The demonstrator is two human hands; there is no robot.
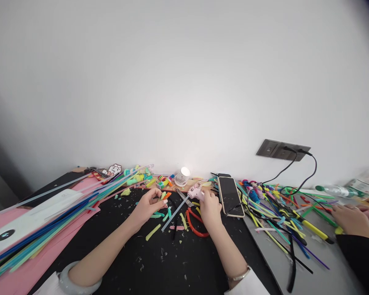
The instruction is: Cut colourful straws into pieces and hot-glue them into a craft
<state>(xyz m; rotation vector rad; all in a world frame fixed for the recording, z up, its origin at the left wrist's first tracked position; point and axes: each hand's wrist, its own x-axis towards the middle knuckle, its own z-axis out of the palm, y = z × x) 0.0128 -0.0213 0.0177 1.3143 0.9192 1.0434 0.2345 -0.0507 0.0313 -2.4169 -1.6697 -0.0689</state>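
Currently, a pale pink glue gun (pixel 196 191) sits gripped in the right hand (pixel 211 205), its glue stick (pixel 176 213) slanting between the hands. The left hand (pixel 151 204) pinches small fuzzy pieces (pixel 166 196); red-handled scissors (pixel 199 234) and a phone (pixel 230 194) flank the right.

The glue gun (pixel 195 192) looks like smooth plastic, and its glue stick (pixel 176 214) is cloudy and sleek. The short pipe cleaners (pixel 153 232) look fuzzy and soft. The scissors (pixel 189 221) have metal blades and shiny plastic handles. The phone (pixel 229 194) has a glossy screen; the bottle (pixel 335 191) is clear plastic, the wall (pixel 172 82) smooth.
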